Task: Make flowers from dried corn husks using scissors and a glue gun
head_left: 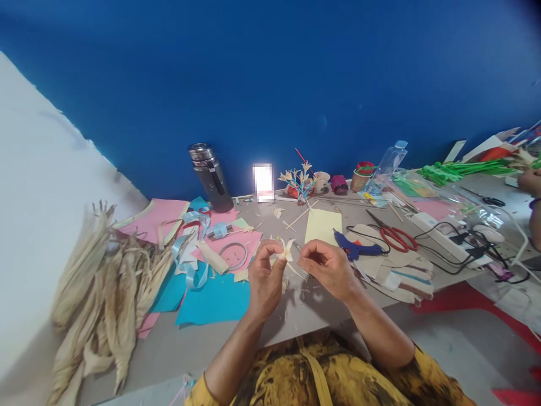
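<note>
My left hand (264, 279) pinches a small cream husk flower (288, 250) between thumb and fingers, just above the grey table (296, 310). My right hand (327, 268) is closed right beside it, fingertips touching the flower's right side or its thin stem; I cannot tell which. Small husk scraps lie under both hands. A blue glue gun (355, 248) lies just right of my right hand.
Dried corn husks (105, 299) pile at the left. Blue and pink paper sheets (215, 299), ribbon (192, 248), a yellow sheet (323, 225), red scissors (395, 235), cables, a dark flask (211, 177) and a finished flower sprig (300, 180) surround them. Another person's hand (531, 181) is at far right.
</note>
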`<state>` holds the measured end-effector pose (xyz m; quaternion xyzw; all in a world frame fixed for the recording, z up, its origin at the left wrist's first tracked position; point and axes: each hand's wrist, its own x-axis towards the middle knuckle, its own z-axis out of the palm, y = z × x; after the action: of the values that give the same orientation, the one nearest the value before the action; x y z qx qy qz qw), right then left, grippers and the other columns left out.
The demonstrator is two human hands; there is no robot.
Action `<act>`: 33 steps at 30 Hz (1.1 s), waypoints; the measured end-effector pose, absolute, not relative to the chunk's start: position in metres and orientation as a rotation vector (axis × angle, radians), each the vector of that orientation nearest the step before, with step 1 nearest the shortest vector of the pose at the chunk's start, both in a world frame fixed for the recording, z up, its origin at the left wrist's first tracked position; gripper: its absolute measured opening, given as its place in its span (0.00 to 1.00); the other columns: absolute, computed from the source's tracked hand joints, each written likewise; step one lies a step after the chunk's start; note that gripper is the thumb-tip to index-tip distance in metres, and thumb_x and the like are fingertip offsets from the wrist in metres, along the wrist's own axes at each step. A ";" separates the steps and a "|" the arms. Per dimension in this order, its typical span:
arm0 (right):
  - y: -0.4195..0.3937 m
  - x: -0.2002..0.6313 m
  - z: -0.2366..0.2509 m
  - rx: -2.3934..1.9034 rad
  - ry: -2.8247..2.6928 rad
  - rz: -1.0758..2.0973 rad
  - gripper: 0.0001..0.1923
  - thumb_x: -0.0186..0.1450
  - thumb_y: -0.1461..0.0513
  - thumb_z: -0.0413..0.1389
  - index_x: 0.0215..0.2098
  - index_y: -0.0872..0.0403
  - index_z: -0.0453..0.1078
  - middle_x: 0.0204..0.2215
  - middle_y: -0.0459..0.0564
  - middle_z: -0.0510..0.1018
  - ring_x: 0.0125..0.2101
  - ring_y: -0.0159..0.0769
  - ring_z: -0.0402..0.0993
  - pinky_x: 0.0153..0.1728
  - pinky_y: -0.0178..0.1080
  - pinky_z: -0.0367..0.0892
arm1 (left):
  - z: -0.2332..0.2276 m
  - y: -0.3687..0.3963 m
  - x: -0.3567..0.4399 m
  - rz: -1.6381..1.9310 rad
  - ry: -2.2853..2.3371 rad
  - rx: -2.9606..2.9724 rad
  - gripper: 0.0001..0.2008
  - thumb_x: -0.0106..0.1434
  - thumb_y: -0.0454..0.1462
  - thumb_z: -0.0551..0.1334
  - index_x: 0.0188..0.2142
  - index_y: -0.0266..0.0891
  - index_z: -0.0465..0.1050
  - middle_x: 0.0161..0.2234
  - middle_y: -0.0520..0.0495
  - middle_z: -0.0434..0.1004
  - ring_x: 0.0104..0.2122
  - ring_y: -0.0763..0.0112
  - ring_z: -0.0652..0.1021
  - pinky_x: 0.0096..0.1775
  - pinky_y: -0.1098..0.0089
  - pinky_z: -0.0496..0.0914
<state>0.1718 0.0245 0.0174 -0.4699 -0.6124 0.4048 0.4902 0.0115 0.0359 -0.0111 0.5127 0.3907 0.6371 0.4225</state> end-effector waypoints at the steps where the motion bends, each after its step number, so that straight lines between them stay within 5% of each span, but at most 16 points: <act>1: 0.024 0.171 0.017 -1.132 -1.498 0.980 0.12 0.61 0.55 0.62 0.27 0.54 0.69 0.21 0.43 0.68 0.21 0.29 0.59 0.23 0.34 0.55 | -0.011 0.036 0.012 1.590 0.994 1.285 0.07 0.60 0.40 0.68 0.32 0.41 0.72 0.35 0.49 0.73 0.38 0.66 0.72 0.42 0.69 0.65; 6: 0.024 0.170 0.010 -1.103 -1.625 0.903 0.14 0.67 0.55 0.57 0.28 0.54 0.72 0.21 0.43 0.68 0.22 0.30 0.60 0.25 0.34 0.56 | -0.004 0.035 0.013 1.507 1.002 1.154 0.09 0.58 0.40 0.68 0.31 0.41 0.69 0.31 0.51 0.71 0.33 0.69 0.71 0.37 0.71 0.65; 10: 0.025 0.172 -0.005 -1.107 -1.576 0.919 0.20 0.72 0.51 0.49 0.26 0.52 0.65 0.21 0.43 0.67 0.23 0.31 0.61 0.26 0.35 0.58 | 0.003 0.040 0.012 1.499 1.019 1.152 0.08 0.57 0.37 0.67 0.30 0.41 0.68 0.29 0.52 0.69 0.28 0.73 0.68 0.33 0.72 0.63; 14: 0.028 0.172 -0.018 -1.117 -1.521 0.904 0.26 0.74 0.49 0.45 0.20 0.52 0.58 0.17 0.42 0.63 0.20 0.31 0.59 0.26 0.35 0.58 | 0.006 0.053 0.010 1.658 1.024 1.373 0.05 0.57 0.33 0.65 0.28 0.41 0.69 0.31 0.51 0.70 0.34 0.69 0.71 0.38 0.70 0.65; 20: 0.035 0.175 -0.022 -1.182 -1.365 0.987 0.16 0.67 0.49 0.57 0.41 0.53 0.73 0.29 0.48 0.77 0.23 0.32 0.65 0.25 0.34 0.62 | -0.001 0.068 0.011 1.778 1.043 1.553 0.04 0.58 0.32 0.64 0.27 0.42 0.71 0.31 0.49 0.72 0.36 0.66 0.73 0.40 0.67 0.66; 24: 0.035 0.182 -0.004 -1.125 -1.356 0.977 0.26 0.71 0.45 0.48 0.29 0.54 0.73 0.20 0.47 0.73 0.20 0.32 0.64 0.23 0.35 0.61 | -0.005 0.066 0.012 1.781 1.094 1.676 0.05 0.59 0.33 0.64 0.28 0.43 0.72 0.31 0.49 0.74 0.36 0.66 0.74 0.40 0.66 0.67; 26: 0.033 0.184 0.010 -1.054 -1.409 0.940 0.28 0.72 0.43 0.45 0.33 0.54 0.75 0.23 0.49 0.75 0.21 0.33 0.66 0.25 0.36 0.62 | -0.005 0.064 0.013 1.777 1.101 1.720 0.04 0.60 0.33 0.64 0.29 0.43 0.73 0.32 0.49 0.75 0.36 0.66 0.75 0.41 0.66 0.67; 29: 0.027 0.182 0.031 -1.024 -1.497 0.805 0.21 0.69 0.45 0.52 0.42 0.53 0.74 0.32 0.51 0.77 0.26 0.35 0.68 0.27 0.37 0.63 | -0.003 0.060 0.012 1.805 1.092 1.825 0.04 0.62 0.33 0.63 0.30 0.43 0.73 0.32 0.49 0.77 0.36 0.66 0.76 0.41 0.65 0.68; 33: 0.021 0.172 0.049 -1.136 -1.564 0.468 0.08 0.66 0.57 0.58 0.40 0.52 0.71 0.31 0.48 0.73 0.26 0.33 0.65 0.28 0.37 0.63 | 0.002 0.058 0.012 1.884 1.057 1.958 0.06 0.63 0.32 0.62 0.31 0.44 0.74 0.31 0.49 0.79 0.35 0.65 0.77 0.42 0.62 0.70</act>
<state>0.1721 0.0208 0.0485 -0.4790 -0.6593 0.1974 0.5448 0.0124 0.0579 0.0019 0.6672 0.3603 0.6422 0.1128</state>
